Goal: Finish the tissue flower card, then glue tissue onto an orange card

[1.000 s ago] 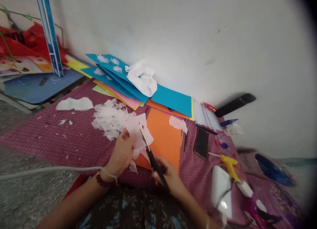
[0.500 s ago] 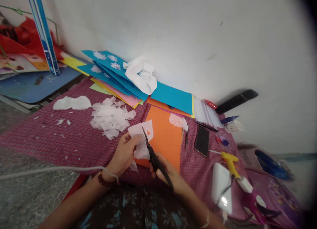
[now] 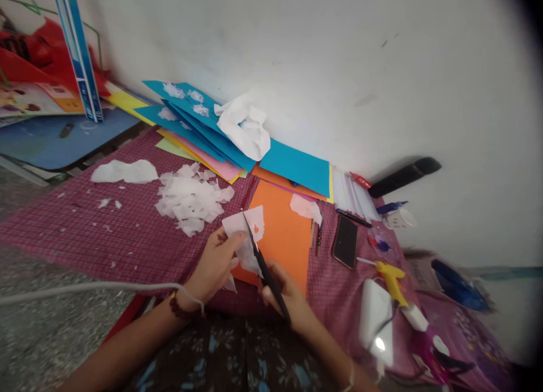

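My left hand pinches a piece of white tissue paper that has a small hole in it. Black scissors are gripped in my right hand, their blades lying across the tissue. Under and beside the tissue is an orange sheet on the checked cloth. A heap of cut white tissue pieces lies left of the sheet. One more tissue piece rests on the sheet's upper right part.
Blue sheets and crumpled white tissue lie by the wall. On the right are a phone, a yellow glue gun, a white power bank and a black object. A cable crosses my left wrist.
The scissor blades look closer together across the tissue. Both hands and the tissue have shifted very little, and the view has moved slightly.
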The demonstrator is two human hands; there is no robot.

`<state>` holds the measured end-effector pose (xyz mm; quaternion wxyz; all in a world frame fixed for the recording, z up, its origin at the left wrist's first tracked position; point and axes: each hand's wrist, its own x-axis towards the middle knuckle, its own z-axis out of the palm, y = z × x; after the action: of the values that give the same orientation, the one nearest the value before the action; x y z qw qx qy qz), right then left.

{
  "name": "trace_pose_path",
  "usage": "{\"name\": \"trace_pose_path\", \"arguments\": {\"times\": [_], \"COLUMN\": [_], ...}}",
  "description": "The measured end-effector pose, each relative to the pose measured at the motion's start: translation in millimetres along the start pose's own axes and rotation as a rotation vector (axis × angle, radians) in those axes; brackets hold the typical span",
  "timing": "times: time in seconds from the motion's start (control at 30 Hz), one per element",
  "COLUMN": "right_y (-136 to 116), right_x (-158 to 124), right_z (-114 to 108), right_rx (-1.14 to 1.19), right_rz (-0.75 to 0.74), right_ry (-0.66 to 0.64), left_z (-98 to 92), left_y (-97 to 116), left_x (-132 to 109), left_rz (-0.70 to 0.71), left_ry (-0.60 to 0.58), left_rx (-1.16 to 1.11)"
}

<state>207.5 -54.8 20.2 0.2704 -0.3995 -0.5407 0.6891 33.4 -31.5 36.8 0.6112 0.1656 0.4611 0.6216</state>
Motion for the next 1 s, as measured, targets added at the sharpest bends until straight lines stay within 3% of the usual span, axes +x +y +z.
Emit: {"name": "trace_pose_path", "arguments": {"times": [0.13,0.4,0.57,0.8,0.9,1.0], "right_y": [4,-5,-4,2,0,2], "right_x": [0,0,2,2,-1,-9], "right_z": [-1,-10,-9,-9,-15,-25], "right_rx": [0.022,0.014,0.061,0.133,0.150,0.189], "right_rz": [0.082,-0.058,-0.075,0.025,-0.046,-0.104], "right_ry": [0.002,-0.158,-0.096,-0.046,-0.092,-0.116], "left_z": [-1.8,1.4,0.5,6.2,-1.8,-8.5], "left_y": [-3,1,-1,-1,2,21], "left_x": [2,0,0,2,4,13], "left_rz": [-0.006,-0.041,-0.063,-0.087,-0.083,-0.003], "left_ry": [-0.018,0.005,-0.040,-0.022,-0.091,-0.212], "left_rx": [-0.007,0.010,0.035,0.067,0.189,0.514]}}
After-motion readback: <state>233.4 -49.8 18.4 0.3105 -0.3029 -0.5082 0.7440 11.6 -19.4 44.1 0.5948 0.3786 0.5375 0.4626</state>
